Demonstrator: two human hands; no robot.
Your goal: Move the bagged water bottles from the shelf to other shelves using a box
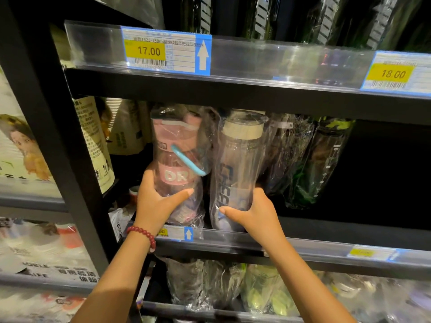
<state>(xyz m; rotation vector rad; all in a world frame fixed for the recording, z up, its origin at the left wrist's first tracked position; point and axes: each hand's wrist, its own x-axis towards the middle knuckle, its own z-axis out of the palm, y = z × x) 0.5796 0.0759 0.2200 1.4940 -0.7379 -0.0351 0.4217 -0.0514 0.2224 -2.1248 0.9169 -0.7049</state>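
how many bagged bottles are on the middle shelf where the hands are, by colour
pink bottle, held by the left hand: 1
clear bottle with cream lid, held by the right hand: 1
dark smoky bottle: 1
dark bottle with green lid: 1
total: 4 that can be told apart; any behind them are hidden

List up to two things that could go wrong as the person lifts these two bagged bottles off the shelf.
1. The left hand and right hand each grip a bottle low through loose, slick plastic; the pink bottle or clear bottle might slip or tip.
2. The dark bottle leans close by, so pulling the clear one out could topple it.
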